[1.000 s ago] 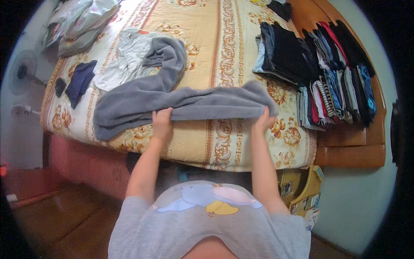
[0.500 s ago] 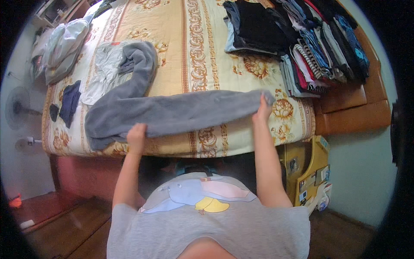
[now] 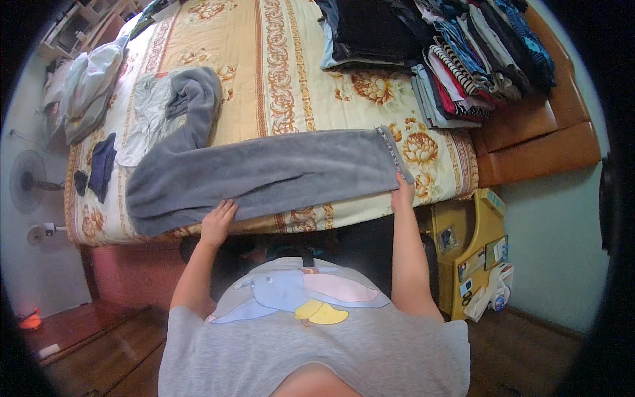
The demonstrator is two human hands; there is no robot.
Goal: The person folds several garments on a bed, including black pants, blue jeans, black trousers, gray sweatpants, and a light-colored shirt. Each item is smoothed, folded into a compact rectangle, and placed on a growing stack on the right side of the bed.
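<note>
Grey fleece pants [image 3: 284, 165] lie along the near side of the bed, bent at the left, with a narrower part running back and curling over. A patterned band trims their right end. My right hand [image 3: 402, 193] pinches the near corner of that banded end. My left hand [image 3: 219, 223] rests on the near edge of the pants, toward their left part, with its fingers stretched over the cloth. Beside the curled part lies a crumpled pale grey garment [image 3: 140, 132], partly covered by the pants.
The bed [image 3: 241, 99] has a floral cover. Stacks of dark folded clothes [image 3: 377, 33] and striped clothes [image 3: 456, 66] stand at the back right, near a brown leather headboard [image 3: 536, 149]. Left are a dark blue cloth [image 3: 102, 165], plastic bags [image 3: 89, 86] and a fan [image 3: 32, 180]. A yellow cabinet [image 3: 456, 258] stands right.
The right end of the pants has been lowered and spread wider, showing its band. My right hand has moved down to the near corner. My left hand has loosened and shifted slightly right.
</note>
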